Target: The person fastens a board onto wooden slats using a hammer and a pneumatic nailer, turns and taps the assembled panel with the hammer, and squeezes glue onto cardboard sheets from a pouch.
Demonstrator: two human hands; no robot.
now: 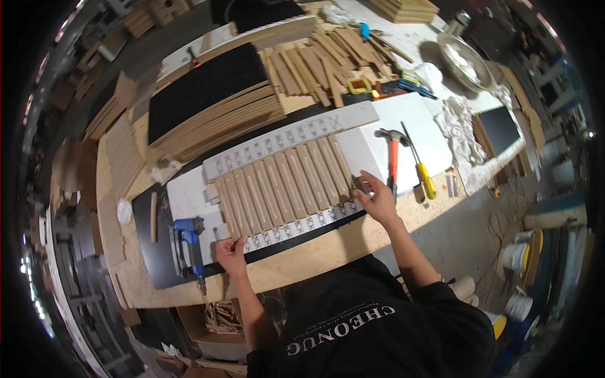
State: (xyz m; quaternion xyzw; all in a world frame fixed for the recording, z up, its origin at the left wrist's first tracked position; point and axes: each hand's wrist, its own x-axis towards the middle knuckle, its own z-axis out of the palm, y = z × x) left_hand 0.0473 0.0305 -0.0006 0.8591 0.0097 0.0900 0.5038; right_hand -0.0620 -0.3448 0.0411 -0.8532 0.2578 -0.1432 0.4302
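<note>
A row of narrow wooden slats (287, 183), each with a pale line along it, lies side by side on the bench between my hands. White strips with dark crossed marks border the row: a far strip (277, 143) and a near strip (302, 228). At the row's near left corner, my left hand (232, 257) has its fingers drawn together; what they pinch, if anything, is too small to name. Beside the right end, my right hand (378, 200) has thumb and fingers apart, next to a small dark piece (361, 184).
A blue nail gun (188, 246) lies left of my left hand. Right of the slats are an orange-handled hammer (393, 157) and a yellow-handled screwdriver (425, 179). Behind stand stacked black-topped boards (208, 94), loose wood strips (302, 66) and a metal bowl (466, 63).
</note>
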